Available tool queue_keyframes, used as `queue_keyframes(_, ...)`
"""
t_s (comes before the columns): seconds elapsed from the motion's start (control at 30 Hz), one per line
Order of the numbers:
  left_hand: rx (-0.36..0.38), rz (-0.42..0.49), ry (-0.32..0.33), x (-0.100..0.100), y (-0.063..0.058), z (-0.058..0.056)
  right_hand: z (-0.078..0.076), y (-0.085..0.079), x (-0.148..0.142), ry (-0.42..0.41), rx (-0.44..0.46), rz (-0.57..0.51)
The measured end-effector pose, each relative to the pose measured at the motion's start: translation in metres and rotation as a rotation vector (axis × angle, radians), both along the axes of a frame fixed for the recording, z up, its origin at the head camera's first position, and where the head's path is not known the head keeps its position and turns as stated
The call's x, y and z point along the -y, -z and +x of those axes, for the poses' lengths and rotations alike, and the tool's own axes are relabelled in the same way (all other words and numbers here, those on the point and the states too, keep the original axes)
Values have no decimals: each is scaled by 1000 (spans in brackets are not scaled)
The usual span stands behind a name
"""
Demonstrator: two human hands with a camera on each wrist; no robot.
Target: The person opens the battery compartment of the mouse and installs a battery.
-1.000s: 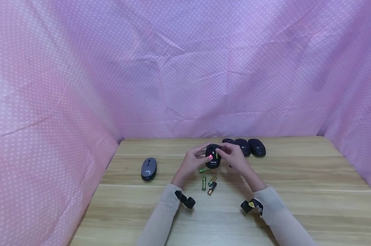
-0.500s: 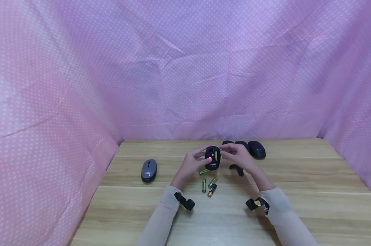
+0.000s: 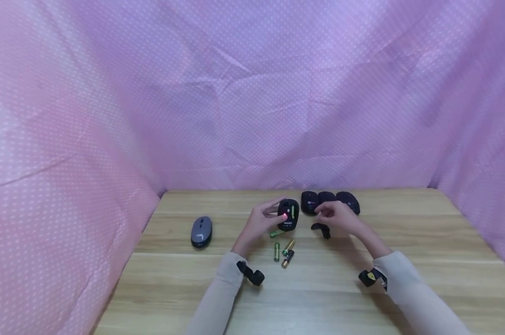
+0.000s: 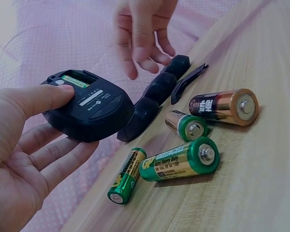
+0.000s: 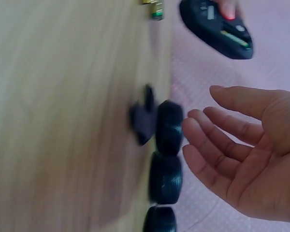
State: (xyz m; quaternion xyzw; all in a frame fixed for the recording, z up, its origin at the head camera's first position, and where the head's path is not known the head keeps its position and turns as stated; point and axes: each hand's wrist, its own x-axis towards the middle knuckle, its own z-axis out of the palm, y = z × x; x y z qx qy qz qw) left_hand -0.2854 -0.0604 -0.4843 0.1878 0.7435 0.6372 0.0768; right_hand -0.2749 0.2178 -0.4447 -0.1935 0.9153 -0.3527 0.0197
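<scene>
My left hand (image 3: pixel 258 222) grips a black computer mouse (image 3: pixel 293 220) by its edge, underside up, thumb on its base. A red light glows beside the thumb. In the left wrist view a green battery (image 4: pixel 76 81) sits in the mouse's uncovered slot. My right hand (image 3: pixel 338 216) hovers above the black battery cover (image 3: pixel 321 230), which lies on the table. Its fingers are relaxed and hold nothing, as the right wrist view shows. Below the held mouse lie several loose batteries (image 4: pixel 181 162), green and gold, one of them black and copper (image 4: pixel 222 107).
Three black mice (image 3: pixel 309 203) stand side by side at the table's back edge, partly behind my right hand. A grey mouse (image 3: pixel 201 231) lies at the left of the wooden table (image 3: pixel 160 279). Pink dotted cloth (image 3: pixel 252 116) hangs behind and at both sides.
My right hand has left the held mouse and moved right, over the battery cover. The battery in the slot is now uncovered by its fingers. My left hand stays nearly in place.
</scene>
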Motion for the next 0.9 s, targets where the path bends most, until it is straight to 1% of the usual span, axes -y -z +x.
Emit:
queue_keyframes(0.13,26,13,1,1,2,0,-1,11,-7,-7,-8,61)
queue_keyframes(0.27,11,4,-7,2,3,-2,-1,16,-9,-14,-14,103)
queue_keyframes(0.33,1,-1,-10,2,4,-3,-1,17,-9,-17,-5,110)
queue_keyframes(0.5,12,-10,-11,3,3,-4,0,20,-11,-15,22,127)
queue_keyframes(0.67,-5,-12,-14,4,3,-4,0,25,-13,-19,55,136)
queue_keyframes(0.8,-9,-10,-11,4,4,-4,3,26,-13,-44,80,138)
queue_keyframes(0.9,-18,-20,-17,5,5,-4,4,25,-11,-62,80,134)
